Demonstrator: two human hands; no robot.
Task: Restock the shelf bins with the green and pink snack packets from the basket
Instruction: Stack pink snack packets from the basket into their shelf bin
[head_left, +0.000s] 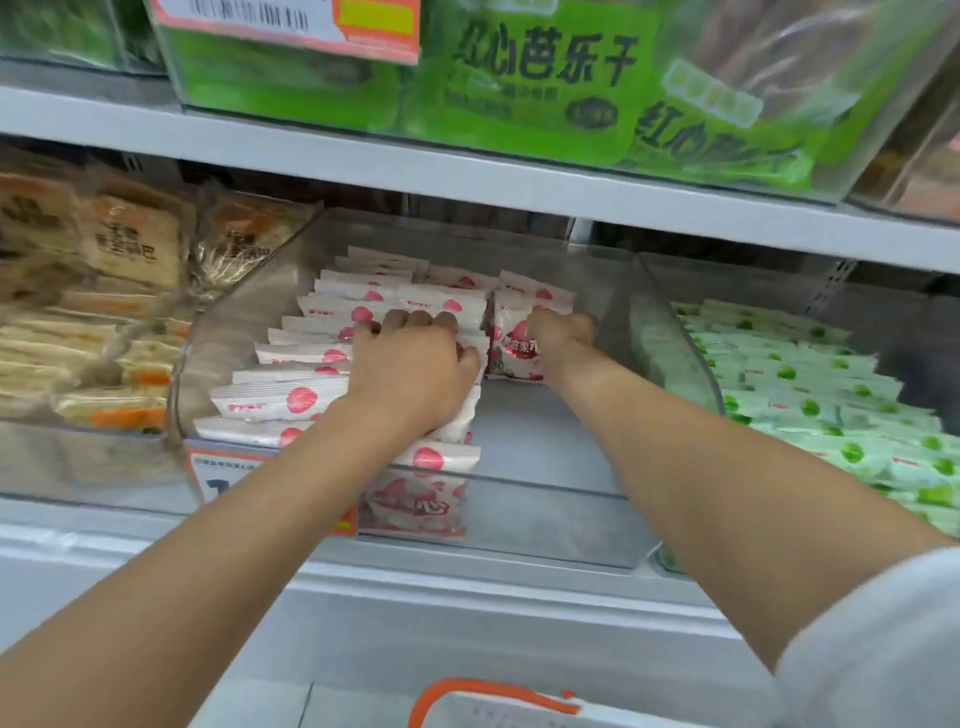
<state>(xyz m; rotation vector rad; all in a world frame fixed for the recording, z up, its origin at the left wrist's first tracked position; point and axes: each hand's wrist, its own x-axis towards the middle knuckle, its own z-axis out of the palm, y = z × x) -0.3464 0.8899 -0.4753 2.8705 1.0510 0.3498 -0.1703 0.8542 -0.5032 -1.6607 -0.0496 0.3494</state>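
Both hands in the clear bin (545, 519): left hand (415, 374) curls its grip over a row of pink packets (291, 397), right hand (561, 338) clasps one upright packet (511, 348) at the back. Beside it lie green packets (810, 410), basket (488, 688) below.

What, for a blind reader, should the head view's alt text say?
Both hands reach into a clear bin of pink packets: left hand grips some, right hand an upright packet. Green packets lie to its right.
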